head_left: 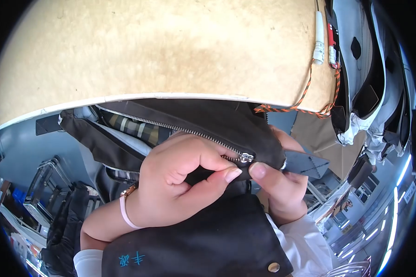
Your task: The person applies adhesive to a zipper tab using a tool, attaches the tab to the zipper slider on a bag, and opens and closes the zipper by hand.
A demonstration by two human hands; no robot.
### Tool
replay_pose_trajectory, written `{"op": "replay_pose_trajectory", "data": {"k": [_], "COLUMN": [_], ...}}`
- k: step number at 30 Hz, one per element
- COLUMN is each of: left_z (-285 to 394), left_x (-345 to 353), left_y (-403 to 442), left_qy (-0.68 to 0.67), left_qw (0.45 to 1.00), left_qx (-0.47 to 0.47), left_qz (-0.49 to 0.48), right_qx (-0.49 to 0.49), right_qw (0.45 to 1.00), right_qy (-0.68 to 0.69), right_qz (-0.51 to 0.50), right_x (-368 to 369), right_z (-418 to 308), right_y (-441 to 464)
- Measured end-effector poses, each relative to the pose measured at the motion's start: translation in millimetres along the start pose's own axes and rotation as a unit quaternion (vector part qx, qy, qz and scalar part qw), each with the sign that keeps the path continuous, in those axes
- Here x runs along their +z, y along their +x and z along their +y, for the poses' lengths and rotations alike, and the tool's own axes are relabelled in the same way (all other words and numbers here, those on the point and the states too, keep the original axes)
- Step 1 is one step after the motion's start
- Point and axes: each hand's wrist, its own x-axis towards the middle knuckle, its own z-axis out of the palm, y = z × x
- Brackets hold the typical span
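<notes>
Person's L hand (pixel 180 180) & R hand (pixel 284 187) both pinched on dark zip piece (pixel 203 113), thumbs either side of zip pull (pixel 246 157); piece at table's (pixel 171 51) near edge.

Room to pass over worktop (pixel 162 51), upper centre. In the way, upper right: white tool (pixel 319 44), orange-black cord (pixel 275 109); hanging dark pieces (pixel 372 99) farther right.
</notes>
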Motion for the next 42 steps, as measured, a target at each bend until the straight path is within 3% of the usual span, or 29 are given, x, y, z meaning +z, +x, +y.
{"op": "replay_pose_trajectory", "data": {"k": [6,11,16,28,30,32,33,36,39,42], "left_z": [3.7,3.0,1.5,13.4,14.7,16.1,16.3,16.1,11.2,7.6], "left_x": [-12.3,-10.0,-6.6,-2.7,-4.0,-6.6,-8.0,-8.9,-6.3,-5.3], "left_y": [5.9,5.2,2.3,0.3,0.7,0.8,1.6,-0.2,-6.8,-12.8], "left_qy": [0.052,0.056,0.077,0.034,-0.01,-0.043,-0.052,-0.114,-0.196,-0.219], "left_qw": [0.997,0.997,0.996,0.999,0.999,0.998,0.997,0.991,0.973,0.966], "left_qx": [0.029,0.035,0.043,-0.032,-0.04,-0.048,-0.05,-0.067,-0.106,-0.119], "left_qz": [-0.044,-0.027,-0.025,-0.002,-0.007,-0.019,-0.028,-0.035,-0.053,-0.064], "right_qx": [-0.026,-0.041,0.068,0.137,0.027,0.016,0.058,0.0,-0.08,-0.021], "right_qw": [0.999,0.997,0.997,0.987,0.998,0.999,0.997,0.997,0.997,0.998], "right_qy": [0.009,0.056,0.019,0.077,0.06,0.046,0.039,0.061,0.02,-0.045], "right_qz": [-0.027,0.042,0.027,0.02,0.0,-0.019,-0.029,-0.05,-0.006,-0.042], "right_x": [-3.8,13.0,2.0,2.9,10.2,11.0,5.4,-4.6,1.9,1.7], "right_z": [2.5,-0.2,0.3,-8.6,-4.9,-4.0,-5.8,-0.4,0.3,-4.8], "right_y": [-3.3,-4.3,-14.6,-15.0,-9.8,-13.6,-23.0,-24.7,-10.2,-4.5]}}
